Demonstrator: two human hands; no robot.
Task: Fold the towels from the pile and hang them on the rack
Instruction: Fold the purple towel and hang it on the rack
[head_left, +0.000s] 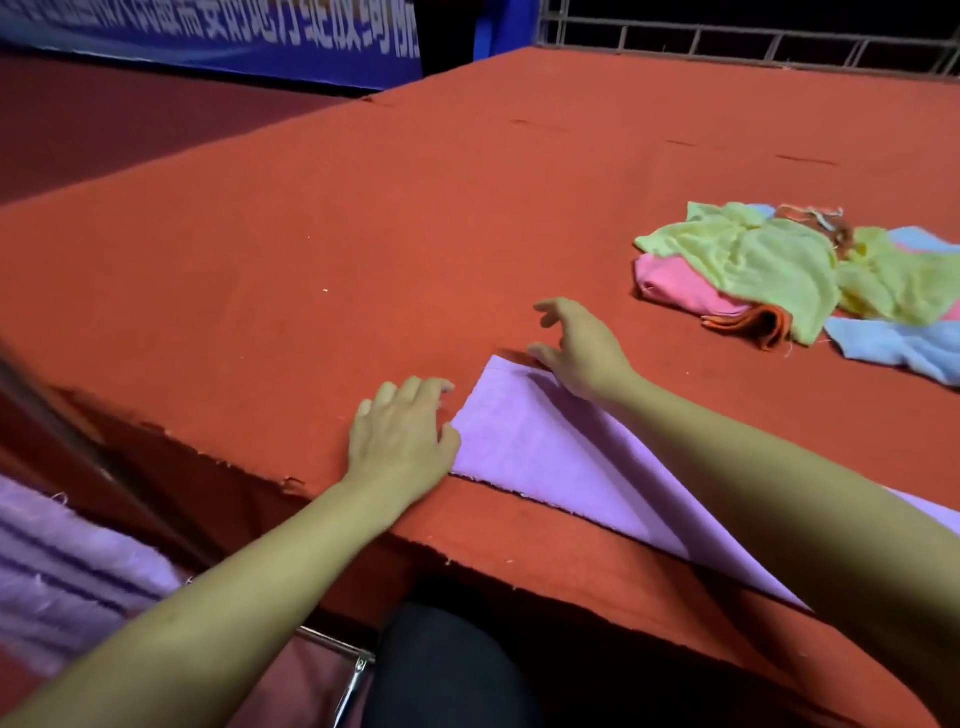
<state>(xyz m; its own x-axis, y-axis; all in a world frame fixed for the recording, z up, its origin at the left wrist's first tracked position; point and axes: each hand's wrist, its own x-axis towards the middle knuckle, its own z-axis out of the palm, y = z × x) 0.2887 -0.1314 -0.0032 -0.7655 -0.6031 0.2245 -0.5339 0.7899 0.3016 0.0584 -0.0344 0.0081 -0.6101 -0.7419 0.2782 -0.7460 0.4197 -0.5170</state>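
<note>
Folding is the step in hand: the lilac towel (540, 457) lies flat on the red table (311, 260), its near edge at the table's front, apparently doubled, with a diagonal crease running under the right forearm. The left hand (400, 436) rests beside its left edge, grip released, thumb touching the cloth; the right hand (582, 348) hovers at the far corner, fingers loosely spread, grasping nothing. Next likely needs pinching both corners. The pile (779, 275) waits well beyond the right hand; another lilac towel (67, 561) hangs left of the left arm.
</note>
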